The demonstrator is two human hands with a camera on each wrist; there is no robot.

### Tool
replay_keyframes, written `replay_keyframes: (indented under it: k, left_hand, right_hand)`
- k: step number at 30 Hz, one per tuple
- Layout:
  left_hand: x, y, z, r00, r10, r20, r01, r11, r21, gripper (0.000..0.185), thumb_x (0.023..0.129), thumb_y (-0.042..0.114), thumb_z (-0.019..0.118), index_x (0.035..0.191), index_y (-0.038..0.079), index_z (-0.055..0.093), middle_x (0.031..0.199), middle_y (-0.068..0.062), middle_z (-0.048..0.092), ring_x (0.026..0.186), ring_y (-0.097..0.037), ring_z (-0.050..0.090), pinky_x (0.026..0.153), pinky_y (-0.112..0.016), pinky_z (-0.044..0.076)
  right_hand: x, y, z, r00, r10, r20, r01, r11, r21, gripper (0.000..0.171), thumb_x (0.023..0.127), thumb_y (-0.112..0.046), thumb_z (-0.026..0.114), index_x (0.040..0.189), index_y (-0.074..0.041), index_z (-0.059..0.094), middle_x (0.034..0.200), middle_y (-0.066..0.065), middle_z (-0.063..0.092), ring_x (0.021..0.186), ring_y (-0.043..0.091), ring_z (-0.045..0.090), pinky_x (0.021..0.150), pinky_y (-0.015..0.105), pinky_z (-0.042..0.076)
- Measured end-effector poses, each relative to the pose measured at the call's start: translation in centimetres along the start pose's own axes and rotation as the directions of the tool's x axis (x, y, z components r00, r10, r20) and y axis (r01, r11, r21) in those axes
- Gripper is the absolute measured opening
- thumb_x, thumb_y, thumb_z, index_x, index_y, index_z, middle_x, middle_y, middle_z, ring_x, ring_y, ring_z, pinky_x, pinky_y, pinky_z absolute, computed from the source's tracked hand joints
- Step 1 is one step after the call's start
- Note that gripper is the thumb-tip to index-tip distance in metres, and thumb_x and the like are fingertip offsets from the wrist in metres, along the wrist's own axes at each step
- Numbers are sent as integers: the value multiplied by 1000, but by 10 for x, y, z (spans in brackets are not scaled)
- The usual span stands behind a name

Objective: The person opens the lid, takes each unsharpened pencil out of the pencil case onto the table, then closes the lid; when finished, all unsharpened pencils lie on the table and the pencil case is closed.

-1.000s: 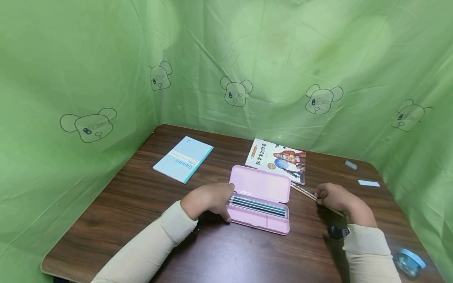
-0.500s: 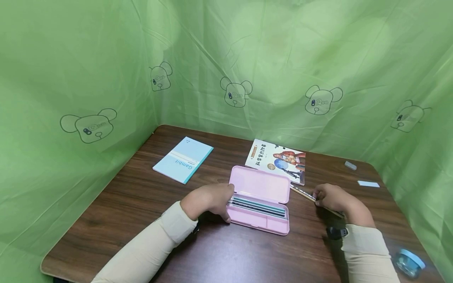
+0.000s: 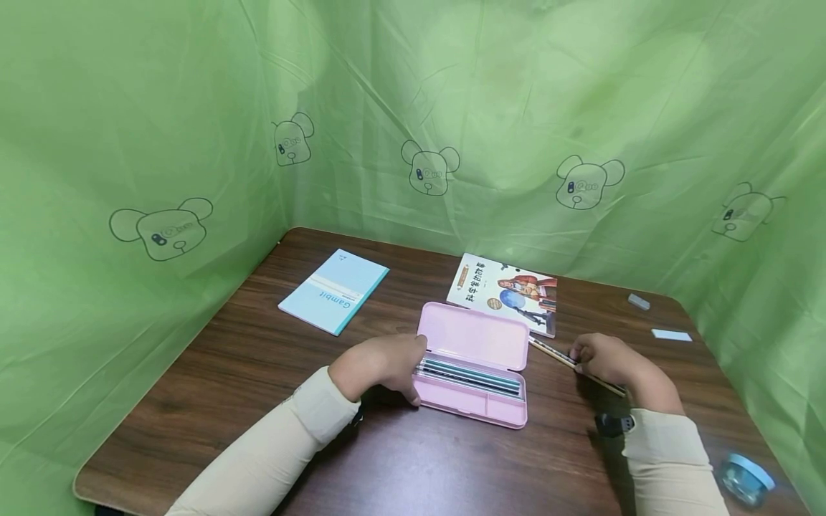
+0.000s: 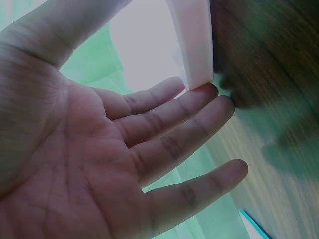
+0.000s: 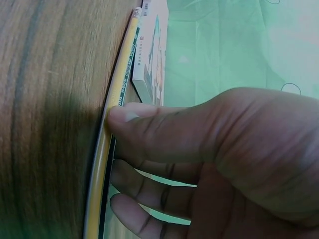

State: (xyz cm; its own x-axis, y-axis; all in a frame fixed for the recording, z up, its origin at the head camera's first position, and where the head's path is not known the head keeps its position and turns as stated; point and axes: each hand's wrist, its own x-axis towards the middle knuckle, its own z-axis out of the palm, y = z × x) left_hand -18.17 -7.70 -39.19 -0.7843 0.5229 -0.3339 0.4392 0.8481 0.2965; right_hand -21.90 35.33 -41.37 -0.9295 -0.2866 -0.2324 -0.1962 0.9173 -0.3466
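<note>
A pink pencil case (image 3: 474, 337) lies with its lid raised, several dark and green pencils (image 3: 471, 376) inside. At its left end my left hand (image 3: 383, 362) holds it between thumb and fingers. In the left wrist view the fingers (image 4: 169, 144) are nearly straight and touch the case's pale edge (image 4: 194, 45). To the right, my right hand (image 3: 609, 362) pinches a yellow pencil with a dark printed stripe (image 5: 119, 74) between thumb and fingers, low over the table. One end of this pencil points toward the case.
Behind the case lies a picture book (image 3: 510, 290), partly covered by the lid. A light blue notebook (image 3: 334, 290) is at the left. An eraser (image 3: 639, 302), a white strip (image 3: 672, 335) and a blue-lidded jar (image 3: 746, 479) sit along the right side. Green curtains surround the table.
The right hand has shifted very slightly left, and the pencil it pinches has turned a little. My left hand and the pencil case stay where they were.
</note>
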Motion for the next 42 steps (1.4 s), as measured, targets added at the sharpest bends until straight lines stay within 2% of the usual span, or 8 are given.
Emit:
replay_keyframes:
  k: [6,11,16,23,28,35,42]
  left_hand:
    - [-1,0,0,1000,-2,2,2,1000,4,73,78,42,105,125,3,64,105,0,69,94,-15,64,98,-36,59]
    - [0,0,0,1000,-3,4,3,1000,-3,75,78,41,105,127,3,64,106,-1,70,95,-15,64,99,-36,59]
    - [-1,0,0,1000,-3,9,3,1000,-3,78,78,41,105,131,1,64,107,-2,70,96,-15,65,101,-36,60]
    - [-1,0,0,1000,-3,7,3,1000,-4,76,78,41,105,129,2,64,107,-2,70,95,-15,64,99,-36,60]
    - [-1,0,-1,1000,-6,11,6,1000,-7,79,78,40,105,133,0,63,109,-3,71,95,-15,65,101,-37,60]
    - [-1,0,-1,1000,-2,8,2,1000,-9,76,78,40,105,130,1,64,106,-2,70,94,-15,64,99,-36,60]
    - [-1,1,-1,1000,-4,1,4,1000,-4,76,77,41,105,127,2,64,108,-3,71,95,-15,65,99,-37,60]
  right_hand:
    - [-1,-3,-2,1000,-1,-8,1,1000,-6,12,91,-4,78,101,-6,71,97,12,78,93,29,71,82,49,56]
    - [-4,-12,-5,998,-43,-43,43,999,-11,13,91,-3,78,101,-7,71,96,9,79,94,28,72,83,49,56]
    - [-7,-32,-8,993,-95,-68,94,995,-17,12,92,-2,77,101,-9,72,91,3,76,89,20,67,80,44,54]
    - [-9,-68,-7,988,-145,-48,145,989,3,13,97,0,77,107,-7,73,86,1,66,82,17,58,72,37,49]
    - [-10,-94,0,975,-221,-25,222,975,9,14,97,0,78,103,-11,73,87,-1,65,82,15,58,71,35,50]
    - [-6,-125,22,933,-360,16,359,933,11,19,93,6,77,100,-11,73,85,-5,67,80,9,58,72,30,52]
    - [-2,-142,38,933,-351,76,350,937,20,15,96,3,79,99,-11,75,87,-7,67,81,8,57,75,29,53]
